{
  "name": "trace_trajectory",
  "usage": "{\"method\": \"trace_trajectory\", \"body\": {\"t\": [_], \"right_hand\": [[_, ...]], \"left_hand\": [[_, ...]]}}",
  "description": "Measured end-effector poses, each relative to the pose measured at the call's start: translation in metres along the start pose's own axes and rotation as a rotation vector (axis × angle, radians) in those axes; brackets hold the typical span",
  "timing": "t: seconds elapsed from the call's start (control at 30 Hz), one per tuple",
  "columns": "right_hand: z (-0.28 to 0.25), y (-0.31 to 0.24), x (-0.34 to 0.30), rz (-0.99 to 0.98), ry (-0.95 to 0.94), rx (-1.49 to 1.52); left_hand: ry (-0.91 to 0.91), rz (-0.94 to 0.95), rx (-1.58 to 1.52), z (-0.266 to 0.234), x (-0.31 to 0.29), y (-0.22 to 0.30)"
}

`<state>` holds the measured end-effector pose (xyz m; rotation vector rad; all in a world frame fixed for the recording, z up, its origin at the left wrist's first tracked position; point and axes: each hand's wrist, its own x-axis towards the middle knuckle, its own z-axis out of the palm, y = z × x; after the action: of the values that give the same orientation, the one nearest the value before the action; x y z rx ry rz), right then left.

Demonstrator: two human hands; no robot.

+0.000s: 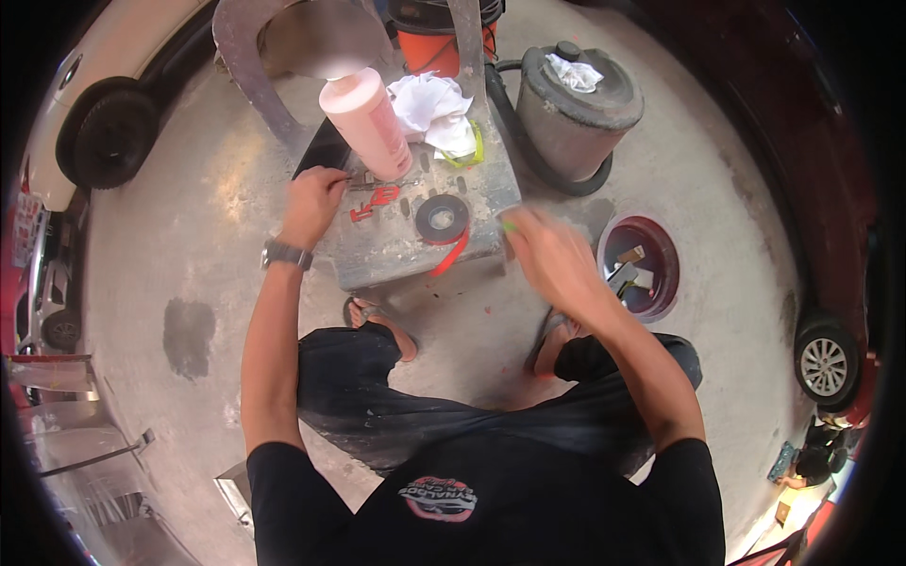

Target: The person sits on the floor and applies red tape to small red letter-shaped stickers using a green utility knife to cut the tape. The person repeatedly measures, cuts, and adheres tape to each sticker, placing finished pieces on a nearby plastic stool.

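My left hand point(316, 203) is at the left side of a worn grey chair seat point(377, 259), its fingers pinched; what they hold, if anything, is too small to make out. Beside it lie red cut pieces point(384, 195) and a thin metal strip or tool by the foot of a pink bottle point(370, 127). Past the seat's right edge, my right hand point(547, 250) is blurred by motion, fingers curled in. A small green bit shows at its fingertips, of a kind I cannot tell. Between the hands, a dark roll of tape point(443, 219) lies flat, a red strip point(451, 255) trailing over the front edge.
A crumpled white cloth point(429, 108) lies on the seat behind the bottle. A grey lidded canister point(580, 118) stands at the right, with a bucket of small tools point(651, 245) nearer me. An orange container point(429, 52) is behind the chair; parked cars flank both sides.
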<state>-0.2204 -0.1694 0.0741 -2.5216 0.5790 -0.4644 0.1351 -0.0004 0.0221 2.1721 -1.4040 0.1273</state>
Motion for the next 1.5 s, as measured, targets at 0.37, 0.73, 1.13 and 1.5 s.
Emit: {"method": "trace_trajectory", "body": {"t": [0.37, 0.73, 1.13, 1.5], "right_hand": [[0.087, 0.057, 0.139, -0.278, 0.031, -0.519], [0.064, 0.001, 0.076, -0.507, -0.297, -0.181], [0.081, -0.019, 0.039, -0.681, -0.388, -0.365], [0.092, 0.000, 0.029, -0.716, -0.287, -0.398]], "left_hand": [[0.292, -0.710, -1.598, -0.026, -0.086, 0.099], [0.177, -0.761, -1.850, -0.027, -0.093, 0.106], [-0.162, -0.672, -2.395, -0.015, -0.098, 0.113], [-0.129, -0.782, -2.326, -0.016, -0.090, 0.127]]}}
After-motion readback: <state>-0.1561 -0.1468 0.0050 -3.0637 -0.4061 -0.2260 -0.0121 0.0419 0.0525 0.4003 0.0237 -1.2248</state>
